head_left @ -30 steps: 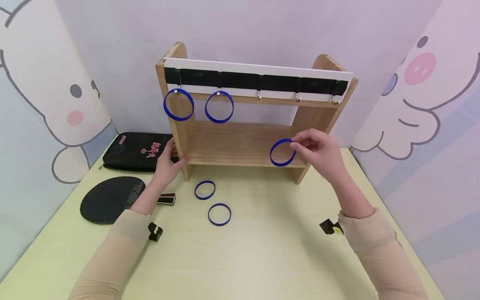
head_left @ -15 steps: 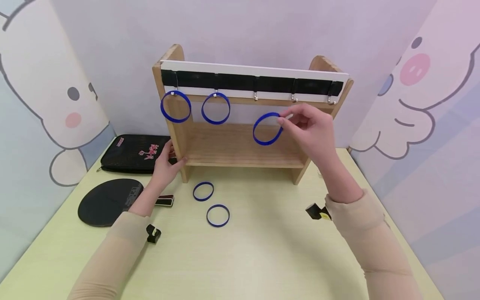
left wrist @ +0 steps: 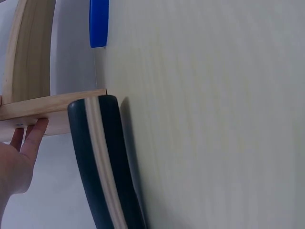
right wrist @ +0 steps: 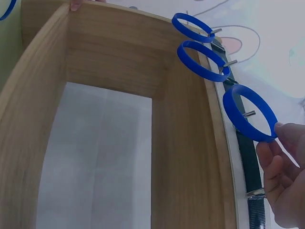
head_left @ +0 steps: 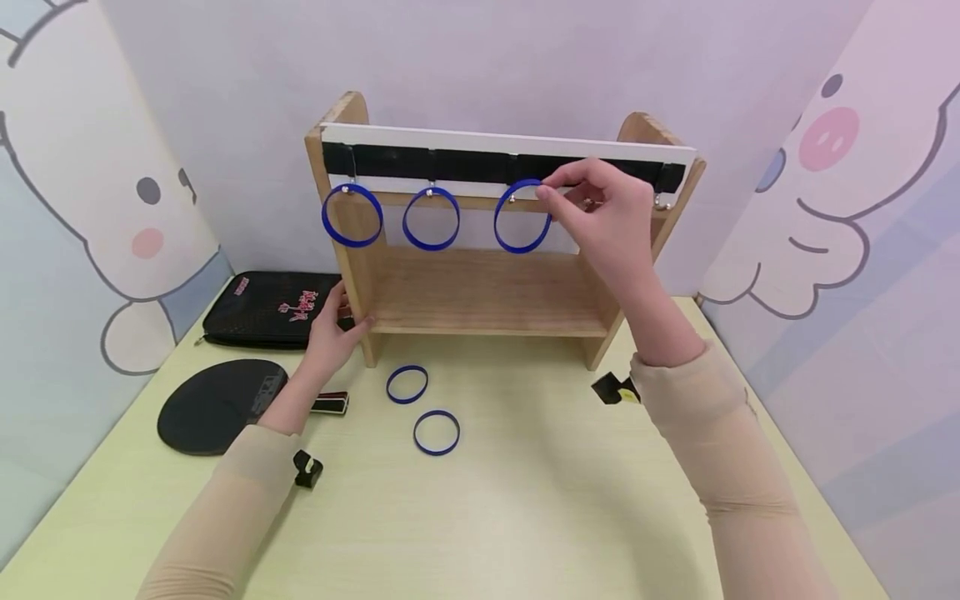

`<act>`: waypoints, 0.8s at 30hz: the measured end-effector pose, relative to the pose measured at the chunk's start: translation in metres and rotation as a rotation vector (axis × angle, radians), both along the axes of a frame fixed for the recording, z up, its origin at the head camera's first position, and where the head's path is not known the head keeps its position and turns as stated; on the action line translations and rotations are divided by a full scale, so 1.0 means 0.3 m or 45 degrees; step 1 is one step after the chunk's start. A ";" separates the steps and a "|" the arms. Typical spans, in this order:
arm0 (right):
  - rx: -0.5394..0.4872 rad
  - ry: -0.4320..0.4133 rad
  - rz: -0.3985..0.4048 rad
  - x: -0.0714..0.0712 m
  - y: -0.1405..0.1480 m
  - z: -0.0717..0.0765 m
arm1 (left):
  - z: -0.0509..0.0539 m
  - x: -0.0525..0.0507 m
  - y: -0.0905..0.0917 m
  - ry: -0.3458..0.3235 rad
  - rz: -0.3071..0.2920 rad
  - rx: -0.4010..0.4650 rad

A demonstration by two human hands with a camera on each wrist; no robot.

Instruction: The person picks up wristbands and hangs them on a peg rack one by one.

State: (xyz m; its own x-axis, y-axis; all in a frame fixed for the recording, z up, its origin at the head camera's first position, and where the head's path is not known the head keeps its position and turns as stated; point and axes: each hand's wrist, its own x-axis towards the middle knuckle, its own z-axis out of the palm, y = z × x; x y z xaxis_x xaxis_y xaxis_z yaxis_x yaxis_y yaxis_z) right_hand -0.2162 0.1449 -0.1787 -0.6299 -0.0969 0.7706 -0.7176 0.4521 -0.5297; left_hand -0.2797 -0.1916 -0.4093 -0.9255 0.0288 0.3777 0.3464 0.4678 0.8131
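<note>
My right hand (head_left: 609,218) pinches a thin blue ring (head_left: 522,249), a flat band like a wristband, at its right edge. In the right wrist view the middle hook (right wrist: 249,114) pokes through this ring. Two more blue rings, a left one (head_left: 354,243) and a second one (head_left: 431,247), hang from hooks on the white board (head_left: 480,140) across the top of a wooden shelf (head_left: 487,287). Down at the shelf's left side panel, my left hand (head_left: 330,337) holds the panel, thumb at the front edge and fingers on the outer side.
Two blue rings, one nearer the shelf (head_left: 406,401) and one nearer me (head_left: 437,452), lie on the table (head_left: 480,517). A table tennis bat (head_left: 217,404) and a black zip case (head_left: 258,308) lie at left. A bare hook (head_left: 662,202) is at far right.
My right hand has raised the blue ring up and leftward from in front of the shelf to the middle hook. The left hand stays on the side panel.
</note>
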 end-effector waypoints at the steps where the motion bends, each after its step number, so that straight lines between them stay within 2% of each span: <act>1: 0.023 0.009 -0.019 -0.003 -0.002 0.003 | 0.000 0.000 0.000 -0.002 0.001 -0.001; 5: 0.096 0.027 -0.047 -0.028 -0.004 -0.002 | 0.003 0.003 0.001 -0.002 0.005 -0.005; 10: 0.163 0.058 -0.084 -0.102 0.016 -0.039 | 0.006 0.005 0.002 0.004 -0.005 0.000; 13: 0.209 0.052 -0.115 -0.124 0.021 -0.050 | 0.007 0.006 0.005 0.003 -0.007 0.005; 19: 0.194 0.035 -0.095 -0.121 0.031 -0.058 | 0.008 0.009 0.007 -0.017 0.001 0.003; 24: 0.171 0.051 -0.084 -0.076 0.031 -0.042 | 0.005 0.006 0.004 0.003 -0.006 0.004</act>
State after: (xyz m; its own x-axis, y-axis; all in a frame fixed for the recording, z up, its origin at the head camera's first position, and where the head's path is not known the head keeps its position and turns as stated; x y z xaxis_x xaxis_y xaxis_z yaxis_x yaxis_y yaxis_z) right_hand -0.2391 0.1542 -0.1914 -0.6071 -0.1601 0.7783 -0.7036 0.5635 -0.4330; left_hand -0.2777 -0.1904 -0.4078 -0.9243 0.0319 0.3802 0.3507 0.4635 0.8137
